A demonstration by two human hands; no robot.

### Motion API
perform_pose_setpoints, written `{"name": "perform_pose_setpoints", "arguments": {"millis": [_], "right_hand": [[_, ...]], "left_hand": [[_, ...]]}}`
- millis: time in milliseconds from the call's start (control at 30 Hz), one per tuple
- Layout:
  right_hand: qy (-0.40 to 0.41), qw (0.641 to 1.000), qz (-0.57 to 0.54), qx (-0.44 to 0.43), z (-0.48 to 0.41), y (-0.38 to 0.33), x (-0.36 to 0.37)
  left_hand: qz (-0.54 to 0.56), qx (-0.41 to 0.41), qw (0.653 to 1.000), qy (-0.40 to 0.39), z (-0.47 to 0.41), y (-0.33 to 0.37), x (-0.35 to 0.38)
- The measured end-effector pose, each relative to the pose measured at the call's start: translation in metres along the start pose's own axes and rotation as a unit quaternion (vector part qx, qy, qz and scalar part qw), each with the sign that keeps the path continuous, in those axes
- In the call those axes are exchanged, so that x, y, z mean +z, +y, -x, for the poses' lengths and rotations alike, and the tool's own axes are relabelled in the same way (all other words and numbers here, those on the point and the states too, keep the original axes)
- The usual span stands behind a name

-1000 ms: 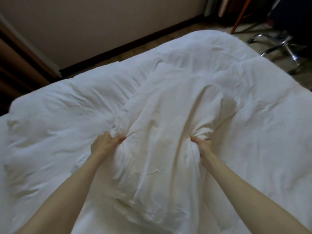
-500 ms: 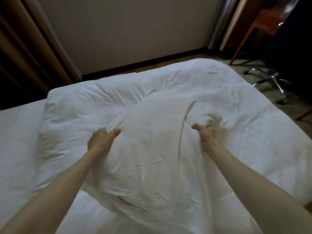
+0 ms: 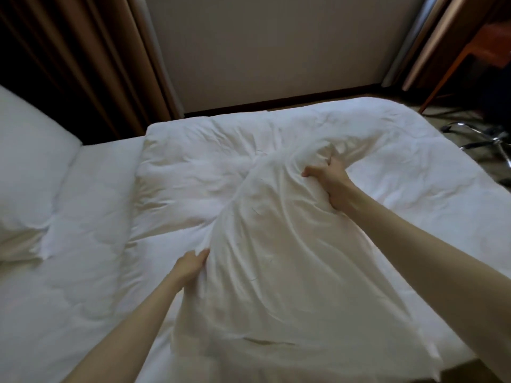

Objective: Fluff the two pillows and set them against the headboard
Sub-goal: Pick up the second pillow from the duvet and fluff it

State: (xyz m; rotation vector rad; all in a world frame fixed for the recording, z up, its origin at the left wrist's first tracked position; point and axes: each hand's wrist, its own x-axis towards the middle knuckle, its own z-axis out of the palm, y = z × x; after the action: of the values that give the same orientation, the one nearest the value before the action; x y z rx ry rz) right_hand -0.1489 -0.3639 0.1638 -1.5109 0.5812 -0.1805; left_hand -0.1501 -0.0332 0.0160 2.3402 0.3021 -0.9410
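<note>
as both hands clutch a white pillow [image 3: 276, 258] lifted over the bed [image 3: 83, 286], the task looks barely half begun: the left hand [image 3: 190, 268] pinches its near edge, the right hand [image 3: 330, 181] bunches its far corner in a closed grip. a second pillow [image 3: 27, 167] lies well to the left of the left hand. no headboard shows, so neither appears placed. no brands or writing are visible.

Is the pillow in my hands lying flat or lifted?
Lifted: the right hand raises one end of the pillow, the left hand grips lower.
</note>
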Motion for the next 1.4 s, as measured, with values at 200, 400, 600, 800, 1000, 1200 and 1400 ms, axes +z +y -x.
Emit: {"name": "perform_pose_setpoints", "arguments": {"millis": [200, 400, 600, 800, 1000, 1200, 1400], "right_hand": [[-0.153, 0.977, 0.14, -0.049, 0.043, 0.012, 0.078], [-0.27, 0.953, 0.131, 0.046, 0.06, 0.015, 0.136], [-0.328, 0.936, 0.032, 0.124, 0.072, 0.02, 0.174], [-0.327, 0.936, -0.016, 0.131, 0.077, 0.047, 0.206], [-0.289, 0.948, 0.019, 0.132, 0.057, 0.058, 0.215], [-0.204, 0.967, 0.03, 0.149, 0.023, 0.065, 0.204], [-0.152, 0.973, 0.057, 0.164, -0.002, 0.079, 0.203]], "left_hand": [[0.153, 0.024, 0.987, -0.033, 0.018, -0.012, -0.019], [0.323, 0.081, 0.942, 0.033, 0.025, 0.013, -0.068], [0.361, 0.076, 0.929, 0.021, 0.026, 0.021, -0.103], [0.328, 0.078, 0.941, 0.017, 0.023, 0.029, -0.147], [0.238, 0.166, 0.957, 0.018, 0.003, 0.038, -0.189], [0.113, 0.155, 0.981, -0.004, -0.029, 0.042, -0.217], [-0.025, 0.071, 0.99, 0.12, -0.069, 0.023, -0.219]]}}
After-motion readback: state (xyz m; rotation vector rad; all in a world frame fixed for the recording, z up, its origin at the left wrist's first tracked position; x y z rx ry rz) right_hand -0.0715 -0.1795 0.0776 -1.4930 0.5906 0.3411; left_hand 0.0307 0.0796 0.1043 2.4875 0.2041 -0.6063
